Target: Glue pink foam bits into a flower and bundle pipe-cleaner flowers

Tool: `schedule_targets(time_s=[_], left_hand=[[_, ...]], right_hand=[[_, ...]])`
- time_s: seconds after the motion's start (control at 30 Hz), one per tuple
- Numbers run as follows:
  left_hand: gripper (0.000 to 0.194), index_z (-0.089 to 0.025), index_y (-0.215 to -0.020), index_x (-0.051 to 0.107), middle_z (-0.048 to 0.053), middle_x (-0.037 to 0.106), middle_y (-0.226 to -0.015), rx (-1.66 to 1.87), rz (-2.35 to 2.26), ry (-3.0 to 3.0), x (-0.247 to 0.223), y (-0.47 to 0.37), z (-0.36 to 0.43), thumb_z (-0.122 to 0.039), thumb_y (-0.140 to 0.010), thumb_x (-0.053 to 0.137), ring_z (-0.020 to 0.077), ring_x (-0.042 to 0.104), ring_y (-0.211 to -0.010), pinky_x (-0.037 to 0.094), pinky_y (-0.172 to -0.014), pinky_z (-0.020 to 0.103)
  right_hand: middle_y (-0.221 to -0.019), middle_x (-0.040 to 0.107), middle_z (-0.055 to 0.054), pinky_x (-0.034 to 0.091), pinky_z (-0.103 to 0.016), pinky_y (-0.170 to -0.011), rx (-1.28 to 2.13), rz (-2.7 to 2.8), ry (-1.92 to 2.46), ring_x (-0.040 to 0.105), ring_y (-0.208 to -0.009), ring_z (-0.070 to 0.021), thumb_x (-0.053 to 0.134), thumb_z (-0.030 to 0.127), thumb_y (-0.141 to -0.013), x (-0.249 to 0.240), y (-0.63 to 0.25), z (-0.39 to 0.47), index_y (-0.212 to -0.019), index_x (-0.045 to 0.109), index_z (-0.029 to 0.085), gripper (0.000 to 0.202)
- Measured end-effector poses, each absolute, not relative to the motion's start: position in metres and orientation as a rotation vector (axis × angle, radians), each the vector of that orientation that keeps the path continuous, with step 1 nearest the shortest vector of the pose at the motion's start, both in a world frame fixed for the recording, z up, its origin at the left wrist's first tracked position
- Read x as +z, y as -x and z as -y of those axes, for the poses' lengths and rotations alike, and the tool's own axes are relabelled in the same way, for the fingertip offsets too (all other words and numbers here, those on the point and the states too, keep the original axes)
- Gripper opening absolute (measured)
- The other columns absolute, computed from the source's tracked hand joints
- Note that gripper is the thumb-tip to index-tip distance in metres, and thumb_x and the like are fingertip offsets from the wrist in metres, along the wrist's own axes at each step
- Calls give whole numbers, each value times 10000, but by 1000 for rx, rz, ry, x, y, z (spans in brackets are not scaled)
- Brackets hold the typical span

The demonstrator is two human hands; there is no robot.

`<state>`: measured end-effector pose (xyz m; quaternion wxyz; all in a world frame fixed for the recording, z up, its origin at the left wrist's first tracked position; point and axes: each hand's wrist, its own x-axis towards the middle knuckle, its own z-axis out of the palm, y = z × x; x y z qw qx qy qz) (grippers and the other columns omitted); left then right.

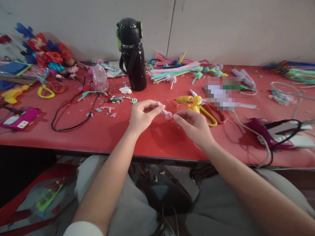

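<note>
Between my hands, above the red tabletop, is a small curled pink piece (167,114), perhaps folded paper or fabric; its exact kind is unclear. Thumb and fingers of my left hand (144,116) pinch its upper left end. My right hand (194,126) has its thumb and forefinger closed at the opposite end of the piece. Just behind the right hand lie a yellow glue gun (188,101) and scissors (209,114) with yellow and red handles. Small pale green and pink bits are scattered near the left hand.
A black bottle (134,62) stands at the back, beside a clear plastic bottle (100,78). Bundles of pipe cleaners (174,70) lie by the wall. Magenta power boxes (21,118) with cords sit at both sides. The table's front edge (157,159) is above my lap.
</note>
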<state>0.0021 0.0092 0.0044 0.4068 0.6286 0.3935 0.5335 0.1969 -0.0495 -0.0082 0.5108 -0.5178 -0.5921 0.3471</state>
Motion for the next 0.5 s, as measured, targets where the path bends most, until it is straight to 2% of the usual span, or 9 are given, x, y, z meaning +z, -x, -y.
schedule_targets(time_s=[0.13,0.3,0.5], left_hand=[[220,-217,-800,803,54,817,-842,1342,-966,-1605,4,-2,-9,-426,-794,874,209,777,-807,637,-787,335],[235,-222,-802,813,50,820,-845,1325,-926,-1628,4,-1,-8,-445,-785,887,209,783,-815,640,-786,327],[295,-223,-817,815,63,826,-870,1288,-934,-1630,5,-1,-8,-507,-778,884,221,788,-829,646,-820,351]], right_hand=[[-953,802,-117,641,-437,-805,951,1359,1210,777,-899,-278,788,463,-878,-10,-198,46,-899,726,225,247],[-1051,817,-113,641,-454,-935,1035,1328,1188,785,-1014,-279,877,472,-782,-10,-197,48,-1010,746,219,365],[-1055,830,-98,643,-477,-978,1077,1345,1145,797,-1008,-267,877,524,-784,-8,-198,48,-997,774,214,390]])
